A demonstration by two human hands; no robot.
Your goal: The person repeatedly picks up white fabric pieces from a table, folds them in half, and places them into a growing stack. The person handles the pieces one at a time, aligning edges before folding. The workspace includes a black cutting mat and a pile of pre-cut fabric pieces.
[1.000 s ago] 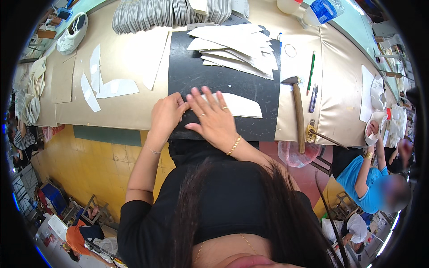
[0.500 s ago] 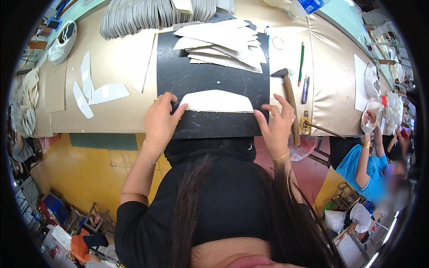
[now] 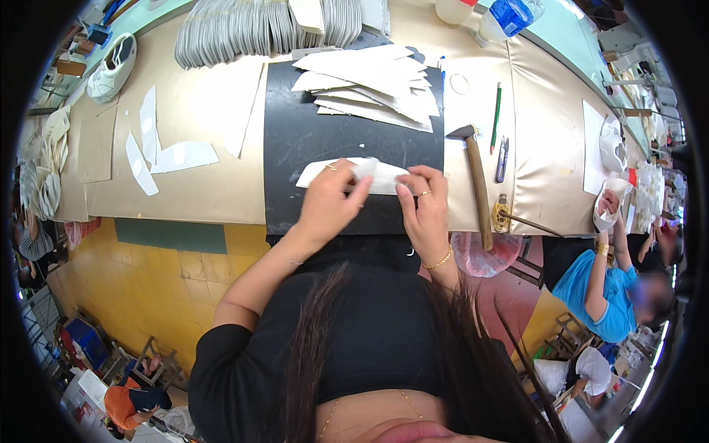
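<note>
On the black mat (image 3: 284,133) lies a white cut panel (image 3: 314,174), long and with an arched far edge. My left hand (image 3: 336,199) reaches over its middle, fingers bent and partly smeared by motion. A pale, blurred flap (image 3: 364,169) shows at those fingertips; whether it is part of the panel I cannot tell. Across the panel's right end, my right hand (image 3: 426,210) has its thumb on the near side and curled fingers above, pinching that end. Beyond both hands rests an untidy stack of white panels (image 3: 377,85).
Right of the mat lie a hammer (image 3: 478,184), a green pencil (image 3: 496,118), a utility knife (image 3: 502,160) and an awl-like tool (image 3: 528,221). Grey pieces (image 3: 251,33) stand in a long row at the back. White cutouts (image 3: 181,156) and a shoe (image 3: 114,70) are left; a co-worker (image 3: 602,288) sits right.
Both hands have moved inward: the left from the panel's left end onto its middle, the right onto its right end. A pale flap now shows at the left fingertips.
</note>
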